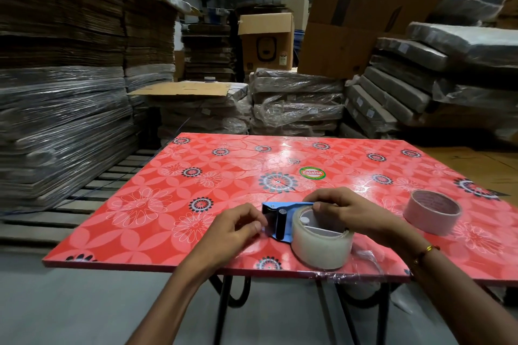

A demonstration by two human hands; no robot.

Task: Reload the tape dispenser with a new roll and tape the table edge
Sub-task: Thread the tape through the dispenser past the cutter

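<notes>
My right hand point(347, 209) pinches the blue dispenser point(277, 211); my left hand point(238, 225) pinches its tape end. The clear roll point(322, 246) sits mounted, and an empty core point(431, 211) lies at three o'clock.

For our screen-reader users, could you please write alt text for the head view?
Two hands, left hand and right hand, work a blue tape dispenser holding a clear tape roll on a red floral table; a second roll lies right.
</notes>
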